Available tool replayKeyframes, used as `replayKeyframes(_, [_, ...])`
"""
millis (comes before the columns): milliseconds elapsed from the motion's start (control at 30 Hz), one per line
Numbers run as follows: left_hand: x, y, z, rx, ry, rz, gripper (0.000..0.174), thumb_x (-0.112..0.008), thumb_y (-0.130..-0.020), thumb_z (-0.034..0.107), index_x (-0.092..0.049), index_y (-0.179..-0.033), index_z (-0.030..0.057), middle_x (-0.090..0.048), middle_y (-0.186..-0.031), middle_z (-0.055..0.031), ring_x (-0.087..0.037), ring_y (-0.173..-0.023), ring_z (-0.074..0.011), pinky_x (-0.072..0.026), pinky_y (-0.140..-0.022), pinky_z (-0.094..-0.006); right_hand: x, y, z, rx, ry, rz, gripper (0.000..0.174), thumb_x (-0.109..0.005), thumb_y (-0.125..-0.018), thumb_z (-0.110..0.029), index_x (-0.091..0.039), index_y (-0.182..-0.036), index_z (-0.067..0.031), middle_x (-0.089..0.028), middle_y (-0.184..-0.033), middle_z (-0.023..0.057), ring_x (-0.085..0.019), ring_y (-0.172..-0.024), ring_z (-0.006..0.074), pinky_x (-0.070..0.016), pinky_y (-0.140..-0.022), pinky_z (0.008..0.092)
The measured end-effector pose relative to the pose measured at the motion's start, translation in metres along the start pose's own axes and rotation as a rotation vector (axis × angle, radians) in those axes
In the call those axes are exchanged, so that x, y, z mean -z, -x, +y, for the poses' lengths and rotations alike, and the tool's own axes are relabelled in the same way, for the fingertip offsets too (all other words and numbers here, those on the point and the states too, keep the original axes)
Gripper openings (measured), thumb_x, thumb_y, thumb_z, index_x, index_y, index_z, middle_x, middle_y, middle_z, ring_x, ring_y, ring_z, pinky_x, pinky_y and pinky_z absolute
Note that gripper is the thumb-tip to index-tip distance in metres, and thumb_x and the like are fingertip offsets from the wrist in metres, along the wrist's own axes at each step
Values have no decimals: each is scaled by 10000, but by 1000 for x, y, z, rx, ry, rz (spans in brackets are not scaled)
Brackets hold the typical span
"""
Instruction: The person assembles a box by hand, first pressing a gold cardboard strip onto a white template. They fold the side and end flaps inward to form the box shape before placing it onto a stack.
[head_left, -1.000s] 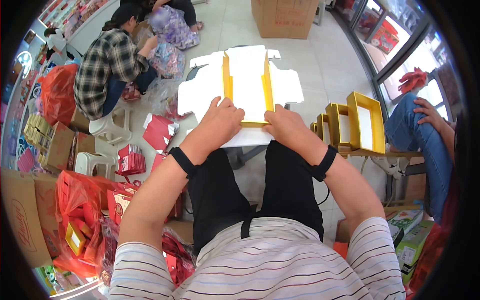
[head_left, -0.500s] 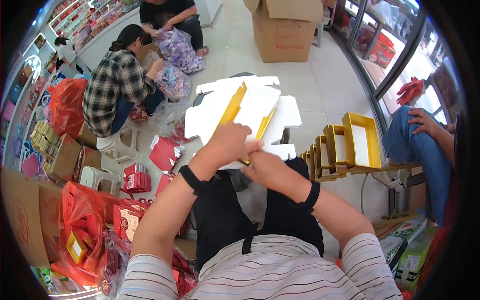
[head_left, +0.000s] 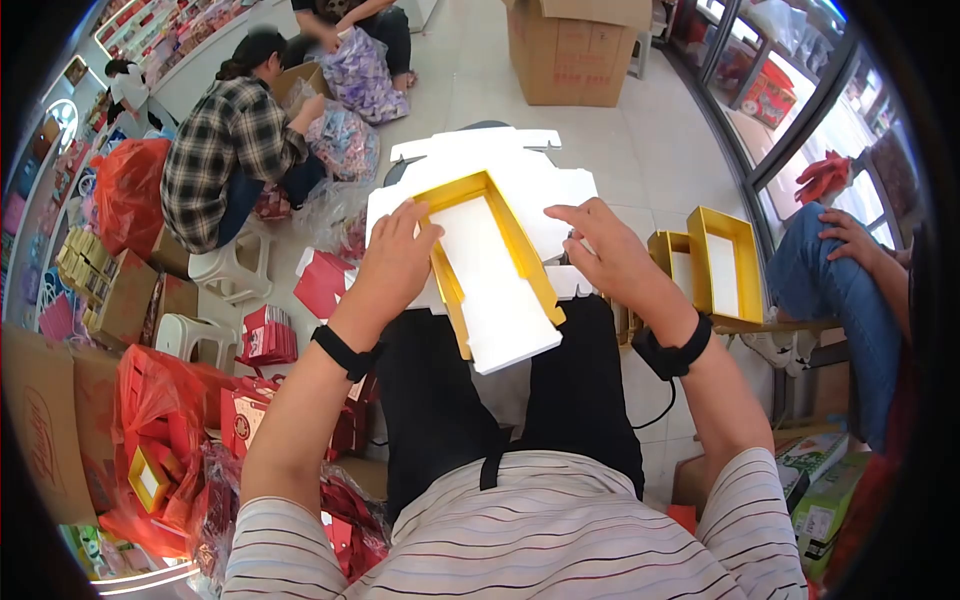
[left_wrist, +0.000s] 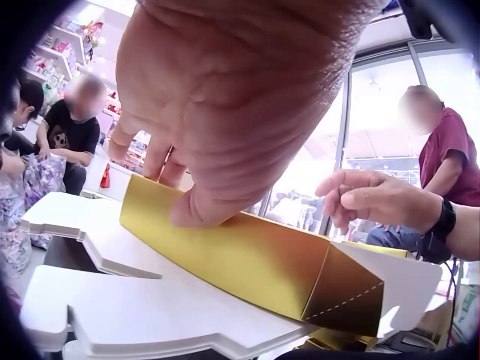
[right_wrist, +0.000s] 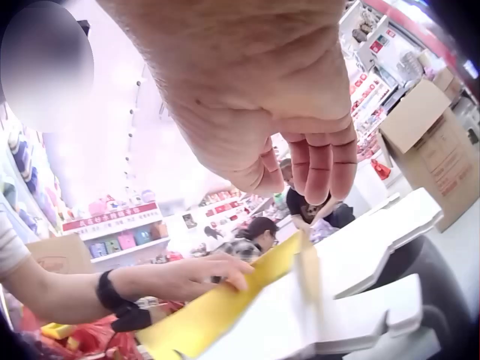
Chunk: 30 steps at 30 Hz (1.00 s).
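A gold-walled tray with a white inside [head_left: 480, 250] lies slanted over a stack of flat white cardboard pieces [head_left: 385, 205]. Its far end stands folded up, while a white panel extends from the near end. The left hand [head_left: 392, 262] pinches the tray's left wall near the far corner; the left wrist view shows that hand [left_wrist: 232, 112] over the gold wall [left_wrist: 247, 262]. Off the tray's right side, the right hand [head_left: 622, 262] is raised with nothing in it, fingers extended and slightly bent. The right wrist view shows it [right_wrist: 277, 112] above the tray [right_wrist: 217, 315].
Gold trays [head_left: 725, 265] stand on a bench at the right, beside a seated person's knee [head_left: 820, 270]. Red bags [head_left: 150, 450] and white stools [head_left: 235, 265] are at the left. Beyond are a crouching person [head_left: 235, 140] and a large carton [head_left: 570, 55].
The tray has been turned round, its folded end now far from the body. The right hand has let go and moved right; the left hand has shifted to the tray's left wall.
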<state>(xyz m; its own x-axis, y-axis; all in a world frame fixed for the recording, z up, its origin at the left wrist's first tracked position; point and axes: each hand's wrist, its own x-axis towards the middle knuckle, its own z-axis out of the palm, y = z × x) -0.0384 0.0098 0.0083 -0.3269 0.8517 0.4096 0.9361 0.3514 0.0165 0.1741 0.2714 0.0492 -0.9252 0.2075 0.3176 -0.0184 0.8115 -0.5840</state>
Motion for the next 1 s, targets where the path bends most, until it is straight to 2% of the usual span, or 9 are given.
replayKeyframes(100, [19,10,16,49,50,-87,462,-685,-868,5,-691,-1315,123,-478,-1565,-235,-475,-1462,-449,-400,-1204,-525,-16,3,7,8,-80,-166,422,-616,-991,-77,-660,-1406,-143,-605,-1108,151,-652,-924,343,-547,-861,410])
replayKeyframes(200, [33,25,24,19,304,-83,473,-764,-841,70,-694,-1305,137,-469,-1558,-281,-487,-1430,-491,-445,-1157,-544,-29,8,11,74,-76,-257,440,-614,-986,-89,-651,-1419,-159,-623,-1108,171,-672,-933,359,-557,-880,420])
replayKeyframes(300, [38,39,29,23,393,-188,511,-816,-805,128,-692,-1301,121,-425,-1592,-298,-488,-1425,-498,-470,-1138,-525,-28,6,14,43,-11,-416,481,-602,-967,-81,-644,-1441,-157,-636,-1118,166,-664,-1013,321,-540,-917,400])
replayKeyframes(433, [36,37,30,88,469,-238,470,-804,-807,144,-678,-1259,127,-349,-1667,-266,-489,-1444,-494,-485,-1144,-505,-31,0,3,55,0,-415,340,-649,-953,-144,-676,-1292,-133,-657,-1125,165,-686,-991,342,-556,-903,419])
replayKeyframes(500, [43,35,36,112,476,-263,436,-802,-824,149,-676,-1240,127,-362,-1664,-256,-511,-1428,-482,-499,-1129,-486,-30,-3,-2,47,28,-417,248,-689,-943,-189,-685,-1184,-132,-663,-1139,154,-700,-976,355,-569,-890,447])
replayKeyframes(600, [44,35,42,112,457,-259,365,-783,-851,184,-676,-1195,125,-429,-1624,-240,-568,-1349,-455,-520,-1077,-482,-30,-7,-5,54,51,-426,222,-693,-953,-185,-678,-1158,-101,-675,-1102,145,-687,-947,330,-557,-846,407])
replayKeyframes(733, [42,29,39,202,589,-306,235,-759,-910,171,-677,-1114,88,-501,-1572,-227,-601,-1339,-404,-536,-1055,-444,-43,-12,-1,50,-19,-253,169,-713,-967,-206,-684,-1024,-49,-692,-938,161,-684,-836,345,-541,-765,427])
replayKeyframes(800, [33,24,33,195,549,-241,204,-754,-926,182,-672,-1075,70,-543,-1516,-221,-619,-1307,-396,-542,-1035,-435,-46,-17,-6,12,-58,-236,185,-708,-980,-207,-682,-968,-24,-686,-853,178,-678,-787,356,-531,-735,434])
replayKeyframes(1000, [19,26,30,228,501,-57,94,-663,-1001,105,-636,-1041,24,-599,-1407,-193,-659,-1191,-352,-546,-960,-408,-60,-16,-8,-21,-70,-142,216,-678,-1009,-216,-668,-946,-10,-703,-857,209,-684,-810,405,-525,-723,459])
